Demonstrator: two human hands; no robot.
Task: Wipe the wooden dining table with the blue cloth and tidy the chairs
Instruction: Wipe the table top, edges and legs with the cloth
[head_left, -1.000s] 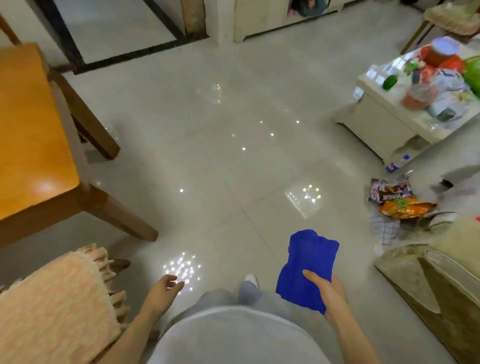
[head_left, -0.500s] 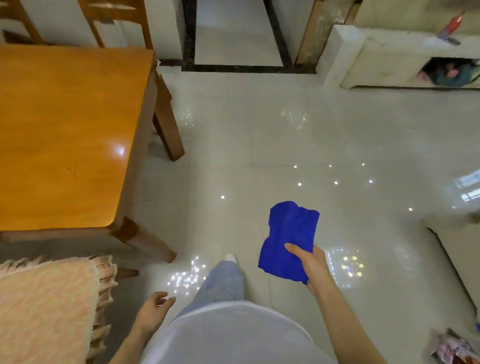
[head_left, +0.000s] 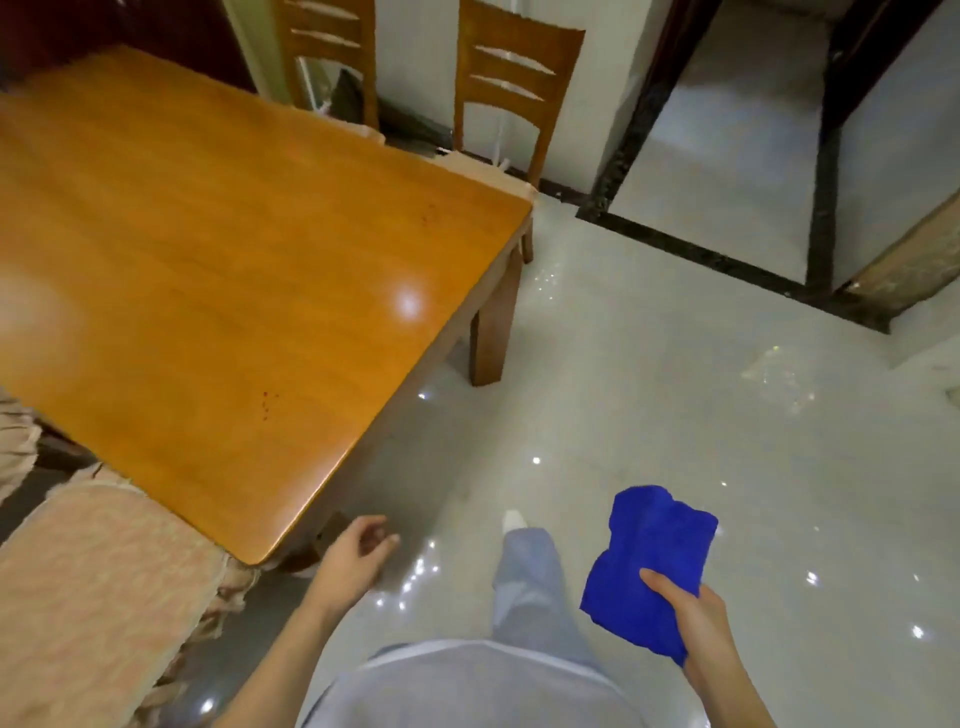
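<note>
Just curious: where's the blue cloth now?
Head view, lower right: the right hand holds the crumpled blue cloth over the pale floor, off the wooden table.

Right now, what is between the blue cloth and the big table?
In the head view, the person's trouser leg and empty left hand, over shiny floor, lie between the blue cloth in the right hand and the wooden table.
</note>
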